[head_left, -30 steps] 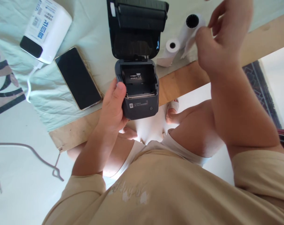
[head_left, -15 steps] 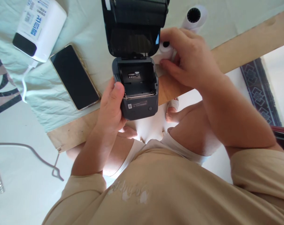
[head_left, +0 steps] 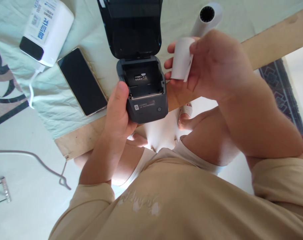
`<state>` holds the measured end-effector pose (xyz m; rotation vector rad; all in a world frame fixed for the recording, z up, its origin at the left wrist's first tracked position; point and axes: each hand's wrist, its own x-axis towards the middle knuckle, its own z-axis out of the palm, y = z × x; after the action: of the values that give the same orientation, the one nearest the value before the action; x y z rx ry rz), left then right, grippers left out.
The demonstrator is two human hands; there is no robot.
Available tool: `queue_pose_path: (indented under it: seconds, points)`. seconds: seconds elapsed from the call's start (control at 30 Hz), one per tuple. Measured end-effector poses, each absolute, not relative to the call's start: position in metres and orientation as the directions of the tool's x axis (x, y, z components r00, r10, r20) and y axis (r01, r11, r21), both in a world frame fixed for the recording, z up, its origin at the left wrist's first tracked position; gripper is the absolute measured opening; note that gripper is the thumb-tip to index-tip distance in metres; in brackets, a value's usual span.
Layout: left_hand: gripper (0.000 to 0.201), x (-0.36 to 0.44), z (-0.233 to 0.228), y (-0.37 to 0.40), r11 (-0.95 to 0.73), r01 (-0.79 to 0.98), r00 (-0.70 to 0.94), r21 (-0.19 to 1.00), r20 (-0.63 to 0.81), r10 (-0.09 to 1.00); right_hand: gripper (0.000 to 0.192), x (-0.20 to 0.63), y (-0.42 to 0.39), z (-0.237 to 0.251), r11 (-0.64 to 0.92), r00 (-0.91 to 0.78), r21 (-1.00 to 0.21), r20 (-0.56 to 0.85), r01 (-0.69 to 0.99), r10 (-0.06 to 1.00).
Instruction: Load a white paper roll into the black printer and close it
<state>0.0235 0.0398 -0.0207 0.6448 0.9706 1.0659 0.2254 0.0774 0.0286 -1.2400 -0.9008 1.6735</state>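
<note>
My left hand [head_left: 118, 111] grips the left side of a dark grey label printer [head_left: 148, 108] at the table's front edge. The printer's black lid [head_left: 133, 30] stands swung up, and its paper bay is bare, with a small printed sticker inside. Just right of the printer, my right hand [head_left: 211, 63] holds a small white paper roll [head_left: 180, 58] between thumb and fingers. A loose paper end sticks out along the roll's right side. Behind that hand, a larger white roll [head_left: 198, 26] with a black core rests on the cloth.
A black-screened phone [head_left: 82, 81] lies left of the printer on the pale green cloth [head_left: 86, 26]. Farther left is a white device [head_left: 47, 33] with a label and a white cable [head_left: 31, 88]. A wooden board edge [head_left: 76, 138] runs along the table's front.
My right hand has lifted the small roll off the table and turned it upright beside the printer. The printer has shifted slightly left in my left hand.
</note>
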Motion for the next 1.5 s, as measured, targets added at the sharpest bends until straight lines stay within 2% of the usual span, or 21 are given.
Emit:
queue_pose_path:
  seconds: [0.07,0.13,0.2,0.27,0.37,0.57,0.67,0.77,0.83,1.0,1.13,1.23,1.33,1.4,1.47,1.5]
  points:
    - [0.053,0.022,-0.017,0.039,0.371,-0.415,0.139,0.831,-0.345,0.928,0.022,0.223,0.074,0.033,-0.264,-0.050,-0.951,-0.260,-0.162,0.964]
    - [0.049,0.022,-0.014,0.038,0.382,-0.401,0.149,0.833,-0.353,0.924,0.029,0.222,0.069,0.038,-0.074,-0.010,-0.996,-0.075,0.059,0.997]
    - [0.051,0.021,-0.012,0.037,0.374,-0.387,0.137,0.843,-0.348,0.927,0.039,0.221,0.062,0.044,0.112,-0.082,-0.949,0.092,0.295,0.992]
    - [0.051,0.022,-0.011,0.036,0.367,-0.374,0.126,0.852,-0.345,0.930,0.047,0.219,0.056,0.048,0.240,-0.159,-0.871,0.189,0.429,0.969]
    - [0.043,0.023,-0.012,0.035,0.350,-0.372,0.100,0.860,-0.338,0.936,0.047,0.212,0.053,0.049,0.310,-0.185,-0.786,0.250,0.534,0.951]
    - [0.039,0.026,-0.017,0.034,0.203,-0.357,0.023,0.912,-0.209,0.978,0.052,0.195,0.066,0.043,0.426,-0.376,-0.486,0.202,0.763,0.904]
    - [0.037,0.026,-0.018,0.034,0.172,-0.372,0.012,0.912,-0.180,0.984,0.044,0.193,0.071,0.038,0.452,-0.422,-0.412,0.167,0.791,0.891]
    - [0.038,0.027,-0.018,0.034,0.201,-0.345,0.029,0.917,-0.204,0.979,0.024,0.195,0.075,0.031,0.461,-0.441,-0.465,0.160,0.756,0.883]
    - [0.039,0.028,-0.018,0.034,0.191,-0.351,0.012,0.917,-0.200,0.980,0.016,0.198,0.075,0.028,0.493,-0.454,-0.511,0.210,0.704,0.866]
    - [0.033,0.025,-0.018,0.035,0.188,-0.432,0.068,0.882,-0.176,0.982,0.015,0.207,0.071,0.024,0.664,-0.468,-0.458,0.476,0.591,0.745]
    - [0.023,0.020,-0.013,0.035,0.228,-0.474,0.163,0.850,-0.169,0.972,0.021,0.209,0.062,0.020,0.816,-0.619,-0.323,0.534,0.480,0.576]
    - [0.022,0.019,-0.014,0.034,0.216,-0.447,0.163,0.868,-0.158,0.974,0.018,0.209,0.056,0.016,0.845,-0.649,-0.272,0.546,0.460,0.529]
    - [0.030,0.019,-0.016,0.032,0.185,-0.425,0.136,0.886,-0.139,0.981,0.026,0.212,0.053,0.018,0.824,-0.609,-0.360,0.555,0.438,0.566]
    - [0.034,0.019,-0.017,0.031,0.191,-0.424,0.148,0.885,-0.140,0.979,0.028,0.217,0.055,0.023,0.755,-0.507,-0.466,0.560,0.462,0.656]
    - [0.037,0.018,-0.017,0.031,0.201,-0.395,0.137,0.896,-0.159,0.978,0.023,0.221,0.059,0.027,0.585,-0.312,-0.606,0.502,0.539,0.807]
    - [0.041,0.018,-0.016,0.031,0.211,-0.373,0.127,0.904,-0.175,0.976,0.028,0.222,0.062,0.029,0.453,-0.228,-0.702,0.396,0.549,0.889]
